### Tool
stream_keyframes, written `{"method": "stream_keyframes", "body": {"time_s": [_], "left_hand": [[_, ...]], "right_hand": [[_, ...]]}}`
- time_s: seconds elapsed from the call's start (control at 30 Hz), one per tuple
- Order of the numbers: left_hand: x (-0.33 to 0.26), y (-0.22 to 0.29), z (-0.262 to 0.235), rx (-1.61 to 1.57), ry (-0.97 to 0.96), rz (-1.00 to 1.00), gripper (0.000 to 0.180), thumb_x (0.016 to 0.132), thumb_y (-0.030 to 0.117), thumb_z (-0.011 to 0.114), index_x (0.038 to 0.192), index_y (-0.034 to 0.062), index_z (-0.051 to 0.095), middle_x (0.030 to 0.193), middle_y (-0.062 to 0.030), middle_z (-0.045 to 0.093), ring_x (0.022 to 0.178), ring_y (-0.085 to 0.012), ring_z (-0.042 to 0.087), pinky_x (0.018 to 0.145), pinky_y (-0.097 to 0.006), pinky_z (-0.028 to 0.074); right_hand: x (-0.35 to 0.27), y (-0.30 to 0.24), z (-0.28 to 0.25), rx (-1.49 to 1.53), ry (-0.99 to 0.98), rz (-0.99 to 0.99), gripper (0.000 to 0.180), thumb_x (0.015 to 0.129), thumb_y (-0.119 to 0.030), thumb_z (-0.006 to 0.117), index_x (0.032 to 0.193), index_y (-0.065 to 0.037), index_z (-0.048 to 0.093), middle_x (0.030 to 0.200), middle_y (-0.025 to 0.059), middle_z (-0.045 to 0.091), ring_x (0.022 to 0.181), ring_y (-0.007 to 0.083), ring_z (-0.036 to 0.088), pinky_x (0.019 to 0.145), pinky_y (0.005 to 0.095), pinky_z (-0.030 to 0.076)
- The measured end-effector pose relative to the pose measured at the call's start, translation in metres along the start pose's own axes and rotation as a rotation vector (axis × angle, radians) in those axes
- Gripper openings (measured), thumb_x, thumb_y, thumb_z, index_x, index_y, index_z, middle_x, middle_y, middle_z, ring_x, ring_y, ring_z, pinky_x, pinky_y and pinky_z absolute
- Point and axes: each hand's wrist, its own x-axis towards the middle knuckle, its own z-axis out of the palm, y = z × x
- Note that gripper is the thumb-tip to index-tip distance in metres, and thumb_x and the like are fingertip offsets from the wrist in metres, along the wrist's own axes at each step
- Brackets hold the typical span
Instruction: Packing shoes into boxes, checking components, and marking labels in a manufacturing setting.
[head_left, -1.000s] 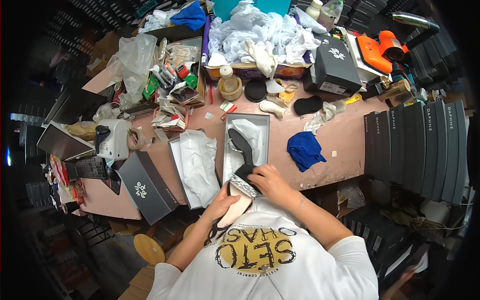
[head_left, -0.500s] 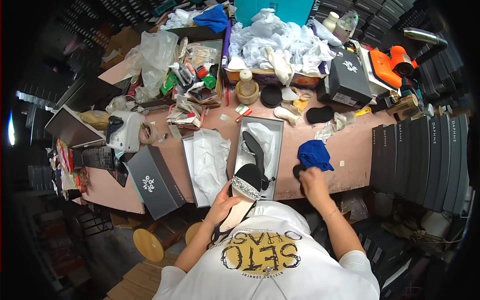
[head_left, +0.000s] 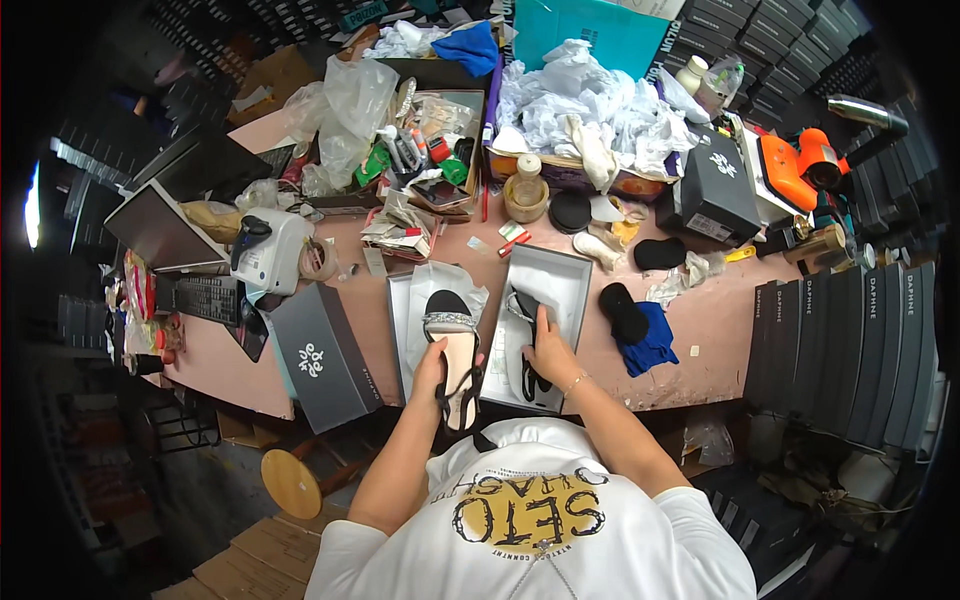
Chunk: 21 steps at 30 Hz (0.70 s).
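Observation:
A black sandal (head_left: 459, 350) with a glittering strap and pale insole is in my left hand (head_left: 430, 372), its toe pointing away from me. It is above the white tissue paper (head_left: 468, 283) in one half of a grey shoebox. My right hand (head_left: 552, 357) reaches into the other half, the open grey box (head_left: 572, 270), with its fingers closed around the matching sandal (head_left: 529, 376). My fingers hide part of that second sandal. To the right, a black oval pad (head_left: 624, 314) rests on a crumpled blue cloth (head_left: 655, 345).
A closed dark shoebox (head_left: 325, 355) leans at the table's left front edge. Dark boxes (head_left: 838, 345) stand in a row on the right. Behind are a carton of crumpled paper (head_left: 600, 105), a glue jar (head_left: 526, 190), another black pad (head_left: 660, 254) and an orange heat gun (head_left: 820, 160).
My right hand has let go of the black pad, now on the blue cloth, and moved left to the sandal in the box. My left hand has carried its sandal away from my body, over the tissue.

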Motion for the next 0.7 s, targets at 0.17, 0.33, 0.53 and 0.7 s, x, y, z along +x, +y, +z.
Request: {"method": "stream_keyframes", "body": {"time_s": [0.17,0.33,0.53,0.7], "left_hand": [[-0.028,-0.025,0.012,-0.033,0.035,-0.013,0.038,0.093,0.012,0.050,0.130,0.0035,0.043,0.107,-0.0158,0.063,0.092,-0.0267,0.065,0.076,-0.037,0.056],[-0.057,0.001,0.032,0.039,-0.145,0.145,0.045,0.097,0.013,0.047,0.139,0.0057,0.035,0.113,-0.0137,0.061,0.096,-0.0220,0.064,0.079,-0.032,0.055],[-0.068,0.006,0.061,0.137,-0.138,0.066,0.053,0.096,0.011,0.044,0.145,0.0050,0.026,0.125,-0.0111,0.054,0.104,-0.0174,0.060,0.083,-0.031,0.052],[-0.073,0.004,0.071,0.124,-0.201,0.046,0.057,0.093,0.011,0.042,0.147,0.0049,0.024,0.127,-0.0104,0.053,0.109,-0.0144,0.056,0.089,-0.030,0.049]], "right_hand": [[0.018,0.022,-0.006,0.391,0.029,0.105,0.067,0.080,-0.009,0.057,0.140,0.006,0.029,0.082,0.0252,0.064,0.073,0.0337,0.065,0.071,0.0386,0.052],[-0.053,-0.018,-0.072,1.322,-0.118,0.224,0.055,0.095,-0.008,0.051,0.143,0.003,0.027,0.094,0.0067,0.064,0.078,0.0093,0.060,0.068,0.0243,0.050],[-0.079,-0.038,-0.079,1.286,-0.092,0.173,0.058,0.093,-0.008,0.055,0.143,0.004,0.028,0.093,0.0019,0.059,0.084,0.0076,0.056,0.076,0.0219,0.046],[-0.082,-0.030,-0.067,1.314,-0.136,0.204,0.056,0.094,-0.007,0.052,0.143,0.003,0.029,0.098,0.0043,0.061,0.084,0.0089,0.058,0.076,0.0223,0.048]]}}
